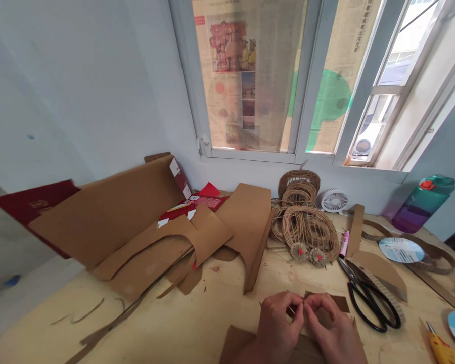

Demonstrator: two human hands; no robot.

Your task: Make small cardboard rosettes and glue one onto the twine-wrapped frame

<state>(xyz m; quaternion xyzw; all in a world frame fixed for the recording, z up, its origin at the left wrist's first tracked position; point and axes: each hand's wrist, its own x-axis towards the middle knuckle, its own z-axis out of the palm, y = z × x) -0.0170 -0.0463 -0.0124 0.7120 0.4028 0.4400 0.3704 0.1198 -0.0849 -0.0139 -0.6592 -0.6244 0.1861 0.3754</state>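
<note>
My left hand (278, 321) and my right hand (331, 323) meet low in the middle of the view, over a brown cardboard piece (335, 302) that lies on the wooden table (197, 323). Both hands have their fingertips pinched together at one spot, around something thin and small that I cannot make out. More cardboard (235, 344) lies under my wrists.
Black scissors (369, 298) lie right of my hands. Behind them are coiled rope baskets (307, 222), a pink marker (344, 243) and a small white fan (333, 200). Large cardboard cut-offs (144, 227) cover the left. A teal bottle (424, 202), round discs (401, 249) and a yellow cutter (442, 348) sit right.
</note>
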